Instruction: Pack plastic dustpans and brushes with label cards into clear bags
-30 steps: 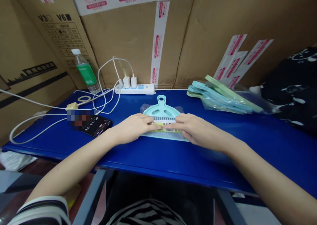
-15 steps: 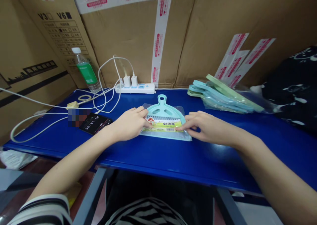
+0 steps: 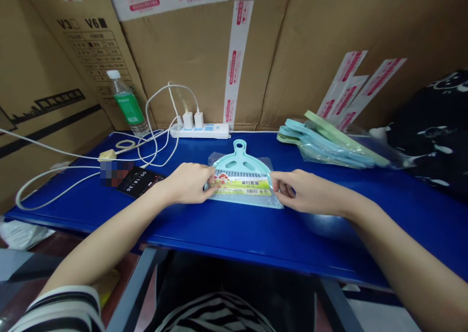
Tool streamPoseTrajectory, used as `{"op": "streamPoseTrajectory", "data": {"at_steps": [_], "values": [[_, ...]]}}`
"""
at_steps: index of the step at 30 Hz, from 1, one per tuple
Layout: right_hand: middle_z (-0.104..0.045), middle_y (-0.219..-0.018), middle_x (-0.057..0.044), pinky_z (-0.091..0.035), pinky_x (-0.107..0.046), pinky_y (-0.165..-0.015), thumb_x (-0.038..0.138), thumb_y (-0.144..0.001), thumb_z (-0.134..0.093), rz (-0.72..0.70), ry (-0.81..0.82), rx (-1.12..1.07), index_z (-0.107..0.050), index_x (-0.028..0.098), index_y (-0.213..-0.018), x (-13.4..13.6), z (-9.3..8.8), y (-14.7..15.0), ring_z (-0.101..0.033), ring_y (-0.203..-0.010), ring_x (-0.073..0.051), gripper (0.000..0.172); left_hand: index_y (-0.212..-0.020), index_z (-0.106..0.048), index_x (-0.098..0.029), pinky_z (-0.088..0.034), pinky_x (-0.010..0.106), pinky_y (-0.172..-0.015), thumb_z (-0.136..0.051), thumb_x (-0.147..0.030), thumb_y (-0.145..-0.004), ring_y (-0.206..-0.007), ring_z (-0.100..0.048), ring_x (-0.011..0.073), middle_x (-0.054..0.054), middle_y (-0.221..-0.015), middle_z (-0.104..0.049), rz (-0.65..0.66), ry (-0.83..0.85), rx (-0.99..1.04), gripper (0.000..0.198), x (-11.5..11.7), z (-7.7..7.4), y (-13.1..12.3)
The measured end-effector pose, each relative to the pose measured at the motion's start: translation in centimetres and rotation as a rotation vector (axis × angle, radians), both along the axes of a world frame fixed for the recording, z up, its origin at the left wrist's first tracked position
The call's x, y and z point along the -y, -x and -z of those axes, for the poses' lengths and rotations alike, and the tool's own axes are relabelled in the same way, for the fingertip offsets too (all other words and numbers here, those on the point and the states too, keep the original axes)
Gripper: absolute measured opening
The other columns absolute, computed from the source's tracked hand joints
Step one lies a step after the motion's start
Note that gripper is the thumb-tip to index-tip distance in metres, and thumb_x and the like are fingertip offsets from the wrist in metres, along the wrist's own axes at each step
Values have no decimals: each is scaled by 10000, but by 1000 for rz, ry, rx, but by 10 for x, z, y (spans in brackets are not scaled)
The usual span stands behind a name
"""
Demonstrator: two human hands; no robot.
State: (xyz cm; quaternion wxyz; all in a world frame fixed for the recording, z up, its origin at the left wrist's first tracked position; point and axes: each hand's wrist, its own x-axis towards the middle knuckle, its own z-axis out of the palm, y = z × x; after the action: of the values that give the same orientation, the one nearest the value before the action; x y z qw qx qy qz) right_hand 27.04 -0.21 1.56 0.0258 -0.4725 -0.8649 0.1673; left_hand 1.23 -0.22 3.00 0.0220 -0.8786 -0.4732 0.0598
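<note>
Edge-pinching step: left hand (image 3: 186,184) and right hand (image 3: 307,191) in narrow grips on opposite edges of bagged dustpan (image 3: 239,164), lying flat on blue table (image 3: 234,234). Next move calls for even hold on both edges.

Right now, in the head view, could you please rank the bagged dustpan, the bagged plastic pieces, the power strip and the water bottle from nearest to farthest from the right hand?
1. Bagged dustpan: pinched by the right hand, to its left.
2. Bagged plastic pieces: ahead, at the rear.
3. Power strip: back left, by the cardboard.
4. Water bottle: farther left.
</note>
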Motion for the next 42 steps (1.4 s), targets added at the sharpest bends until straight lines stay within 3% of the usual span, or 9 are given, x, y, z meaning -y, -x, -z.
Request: {"op": "streamPoseTrajectory", "data": {"at_steps": [6,13,20,25,28,31,34,38,42], "values": [[-574,-575,32,-315,-257,-520,147,-720,-494,88,-12,64,-428,232,-685,2,4,5,-540,-557,-138,113,-916,-554,-160,-469,322,-635,-453,-211,-810,-777,-652,236,71,-854,-671,-40,67,-69,155,-1,1,-2],[-556,-560,30,-287,-256,-487,160,-751,-483,170,-89,93,-407,231,-688,3,6,12,-508,-524,-133,121,-993,-546,-148,-459,328,-650,-400,-240,-862,-713,-655,232,67,-754,-669,-152,9,-79,217,-1,5,-7],[-448,-443,99,-279,-246,-463,95,-710,-431,119,-34,-76,-344,244,-732,1,8,8,-405,-409,-107,174,-1065,-482,-166,-396,297,-576,-436,-172,-809,-666,-640,223,21,-711,-660,-139,12,-11,260,-4,5,-5],[-423,-437,102,-259,-248,-474,98,-697,-447,150,-27,-43,-331,250,-711,0,7,9,-389,-409,-113,191,-1060,-488,-171,-400,296,-577,-428,-190,-825,-687,-647,232,28,-714,-663,-138,-14,-48,243,-3,5,-5],[-411,-442,96,-261,-246,-479,116,-712,-458,189,-29,10,-353,251,-705,0,3,11,-402,-431,-125,171,-1085,-496,-148,-424,306,-590,-408,-228,-861,-697,-651,239,52,-746,-676,-151,-37,-86,253,-3,6,-7],[-439,-466,75,-260,-249,-473,137,-745,-463,215,-142,64,-458,236,-754,0,2,11,-425,-443,-135,100,-1109,-514,-130,-450,309,-610,-386,-217,-887,-752,-654,236,88,-844,-688,-141,-137,-88,271,-3,9,-8],[-549,-567,17,-299,-259,-501,166,-811,-438,105,-363,-18,-588,199,-897,1,5,12,-494,-511,-151,176,-1087,-574,-165,-471,296,-659,-386,-192,-910,-867,-643,224,86,-941,-672,3,-272,-22,260,-1,12,-8],[-657,-747,-50,-390,-292,-664,166,-875,-399,-246,-464,-151,-689,203,-1005,0,14,17,-571,-704,-178,319,-1152,-617,-253,-491,286,-707,-392,-182,-929,-831,-646,182,36,-933,-660,291,-209,-12,325,3,16,-12],[-649,-738,-58,-350,-308,-660,114,-852,-406,-324,-476,-47,-724,238,-1057,-2,18,20,-521,-693,-185,399,-1214,-610,-288,-509,280,-719,-399,-140,-909,-847,-655,174,30,-940,-670,281,-147,-21,399,5,19,-17]]}}
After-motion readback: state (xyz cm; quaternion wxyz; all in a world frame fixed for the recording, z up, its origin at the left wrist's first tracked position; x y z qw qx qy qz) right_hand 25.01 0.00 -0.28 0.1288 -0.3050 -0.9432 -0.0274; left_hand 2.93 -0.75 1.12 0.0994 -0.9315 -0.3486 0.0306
